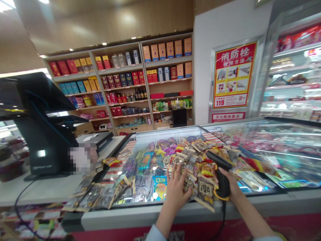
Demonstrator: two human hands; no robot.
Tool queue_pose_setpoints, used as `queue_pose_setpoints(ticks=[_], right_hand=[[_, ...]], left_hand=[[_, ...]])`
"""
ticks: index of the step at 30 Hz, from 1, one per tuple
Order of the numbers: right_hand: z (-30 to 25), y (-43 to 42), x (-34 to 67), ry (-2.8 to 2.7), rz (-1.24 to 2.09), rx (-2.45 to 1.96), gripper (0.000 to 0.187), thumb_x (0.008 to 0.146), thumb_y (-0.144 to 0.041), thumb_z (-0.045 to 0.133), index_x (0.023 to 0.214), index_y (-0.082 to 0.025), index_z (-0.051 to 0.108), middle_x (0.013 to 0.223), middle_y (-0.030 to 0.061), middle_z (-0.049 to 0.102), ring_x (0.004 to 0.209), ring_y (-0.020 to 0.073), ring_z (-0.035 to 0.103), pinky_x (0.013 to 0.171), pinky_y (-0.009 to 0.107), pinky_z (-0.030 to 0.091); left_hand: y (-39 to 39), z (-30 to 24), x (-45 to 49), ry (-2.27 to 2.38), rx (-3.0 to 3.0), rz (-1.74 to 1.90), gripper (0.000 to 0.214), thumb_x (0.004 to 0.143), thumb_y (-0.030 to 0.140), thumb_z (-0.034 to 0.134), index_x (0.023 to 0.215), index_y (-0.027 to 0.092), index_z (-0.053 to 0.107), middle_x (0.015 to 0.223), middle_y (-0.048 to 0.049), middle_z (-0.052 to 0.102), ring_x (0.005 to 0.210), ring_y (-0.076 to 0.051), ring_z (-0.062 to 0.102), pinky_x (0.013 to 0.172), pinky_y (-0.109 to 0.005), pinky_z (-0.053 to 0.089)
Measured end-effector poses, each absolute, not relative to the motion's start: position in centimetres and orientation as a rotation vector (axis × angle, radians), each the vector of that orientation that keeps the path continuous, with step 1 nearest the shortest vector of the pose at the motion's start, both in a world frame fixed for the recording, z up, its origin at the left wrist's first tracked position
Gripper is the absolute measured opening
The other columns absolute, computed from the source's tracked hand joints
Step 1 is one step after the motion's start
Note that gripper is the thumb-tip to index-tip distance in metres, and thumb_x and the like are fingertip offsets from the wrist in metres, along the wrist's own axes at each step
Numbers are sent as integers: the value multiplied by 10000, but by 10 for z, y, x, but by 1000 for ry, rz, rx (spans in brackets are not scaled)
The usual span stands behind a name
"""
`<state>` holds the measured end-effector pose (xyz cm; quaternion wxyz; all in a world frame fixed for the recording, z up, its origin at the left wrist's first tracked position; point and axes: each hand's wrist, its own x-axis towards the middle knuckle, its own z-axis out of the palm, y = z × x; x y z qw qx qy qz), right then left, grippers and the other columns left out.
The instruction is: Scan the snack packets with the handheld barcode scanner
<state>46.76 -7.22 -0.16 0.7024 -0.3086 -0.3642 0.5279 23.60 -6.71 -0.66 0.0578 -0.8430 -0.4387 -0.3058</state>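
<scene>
My left hand lies with fingers spread on small snack packets, touching the heap from the near side. Wrapped round the handle of a black and yellow barcode scanner is my right hand; the scanner's head points left over the heap, and its cable hangs down in front. Between both hands lies a grey-brown snack packet with dark characters. More red, yellow and grey packets are piled on the glass top of a chest freezer. Several grey packets lie at the left, near the freezer's corner.
A black checkout terminal stands on a white counter at the left, with a cable looping down. Wooden shelves of boxed goods line the back wall. A lit display cabinet stands at the right.
</scene>
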Motion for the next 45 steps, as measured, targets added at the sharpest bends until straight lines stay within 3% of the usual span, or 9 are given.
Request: queue_pose_setpoints(ticks=[6, 19, 28, 35, 45], right_hand=[[-6, -71, 469, -839, 1158, -702, 215, 691, -347, 688, 804, -170, 642, 667, 29, 634, 412, 92, 494, 351, 200, 410], [2, -79, 466, -822, 1181, -664, 216, 688, -353, 675, 819, -188, 624, 598, 18, 594, 398, 111, 476, 341, 218, 397], [10, -82, 468, -781, 1289, -652, 244, 670, -364, 667, 857, -216, 613, 625, 18, 595, 389, 120, 450, 350, 262, 395], [31, -83, 443, -879, 1305, -669, 246, 693, -401, 619, 883, -245, 622, 661, 52, 612, 382, 150, 432, 354, 329, 398], [49, -67, 315, -952, 1438, -562, 216, 700, -372, 639, 810, -187, 630, 605, 14, 574, 389, 97, 442, 332, 219, 391]], left_hand=[[-67, -6, 236, -1338, -2565, -907, 714, 784, 420, 521, 1420, 317, 213, 1517, -35, 159, 1382, -310, 132, 1092, -576, 152], [-69, -3, 232, -1310, -2572, -996, 704, 805, 484, 493, 1423, 290, 217, 1498, -63, 221, 1384, -289, 151, 1099, -547, 177], [-75, 6, 222, -1354, -2478, -1104, 650, 804, 334, 499, 1404, 260, 258, 1515, -52, 163, 1396, -261, 106, 1106, -528, 184], [-70, 34, 139, -1519, -2117, -1270, 545, 836, 292, 458, 1362, 231, 328, 1479, -96, 258, 1388, -252, 147, 1093, -512, 207], [-60, 35, 3, -1707, -1739, -1306, 588, 765, 327, 576, 1304, 211, 373, 1439, -140, 293, 1296, -278, 337, 1036, -476, 308]])
